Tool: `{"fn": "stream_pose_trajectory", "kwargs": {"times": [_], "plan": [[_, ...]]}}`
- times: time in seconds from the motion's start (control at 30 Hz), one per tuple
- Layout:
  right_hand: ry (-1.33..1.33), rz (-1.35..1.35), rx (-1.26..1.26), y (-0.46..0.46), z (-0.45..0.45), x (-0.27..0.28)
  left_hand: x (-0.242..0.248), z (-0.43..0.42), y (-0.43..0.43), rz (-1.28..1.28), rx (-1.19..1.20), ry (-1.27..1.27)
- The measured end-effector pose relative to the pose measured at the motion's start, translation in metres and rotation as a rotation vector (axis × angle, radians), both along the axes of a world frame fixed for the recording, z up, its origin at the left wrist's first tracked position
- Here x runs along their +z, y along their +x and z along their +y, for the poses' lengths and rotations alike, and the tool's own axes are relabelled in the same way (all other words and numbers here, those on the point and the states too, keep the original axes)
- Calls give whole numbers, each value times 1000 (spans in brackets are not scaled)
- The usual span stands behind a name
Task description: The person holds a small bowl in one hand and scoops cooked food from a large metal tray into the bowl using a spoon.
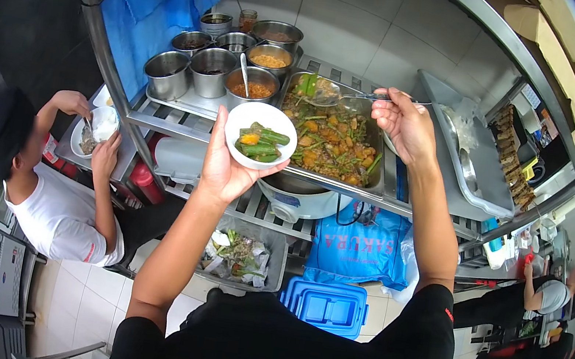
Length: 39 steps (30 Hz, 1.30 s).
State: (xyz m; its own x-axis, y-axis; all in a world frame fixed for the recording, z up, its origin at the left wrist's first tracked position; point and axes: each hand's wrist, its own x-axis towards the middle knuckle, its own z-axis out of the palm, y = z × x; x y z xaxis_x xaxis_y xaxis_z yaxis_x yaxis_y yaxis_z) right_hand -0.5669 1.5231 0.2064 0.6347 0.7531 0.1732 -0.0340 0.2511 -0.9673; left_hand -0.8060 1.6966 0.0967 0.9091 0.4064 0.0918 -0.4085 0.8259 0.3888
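Observation:
My left hand (232, 174) holds a small white bowl (290, 122) from below and at its side. Pieces of okra (264, 151) and an orange chunk of what looks like squash lie in the bowl. Between the fingers of my right hand (404, 124) is the handle of a metal serving spoon (328, 96). Its bowl hangs over the far left part of a rectangular steel food pan (380, 174), near some okra (307, 83). Cooked mixed vegetables (333, 136) with squash chunks and green pods fill the pan. The white bowl is at the pan's near left corner.
Several steel pots (166, 75) of sauces and toppings stand left of the pan. A grey plastic tub (484, 203) with ladles is on the right. Below are an appliance (289, 202), a waste bin (276, 256) and a blue crate (327, 308). Left, a co-worker (65, 213) handles a bowl.

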Motion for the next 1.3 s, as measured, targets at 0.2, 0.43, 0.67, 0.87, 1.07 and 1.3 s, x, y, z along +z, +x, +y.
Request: {"fn": "stream_pose_trajectory", "kwargs": {"times": [0.2, 0.43, 0.67, 0.87, 1.07, 1.3], "plan": [[-44, -515, 87, -78, -10, -2, -5, -9, 0, -30, -45, 34], [70, -763, 64, -82, -29, -15, -12, -19, 1, -19, -52, 20], [96, -97, -62, -35, -25, -6, -14, -20, 3, 22, -41, -4], [188, 197, -45, 42, -25, -21, -10, -22, 13, -19, -130, -35], [103, -109, -347, 81, -11, -46, -7, -34, 7, -8, -131, -71], [-147, -605, -344, 87, 18, -62, -29, -47, -30, -32, -143, -85]]}}
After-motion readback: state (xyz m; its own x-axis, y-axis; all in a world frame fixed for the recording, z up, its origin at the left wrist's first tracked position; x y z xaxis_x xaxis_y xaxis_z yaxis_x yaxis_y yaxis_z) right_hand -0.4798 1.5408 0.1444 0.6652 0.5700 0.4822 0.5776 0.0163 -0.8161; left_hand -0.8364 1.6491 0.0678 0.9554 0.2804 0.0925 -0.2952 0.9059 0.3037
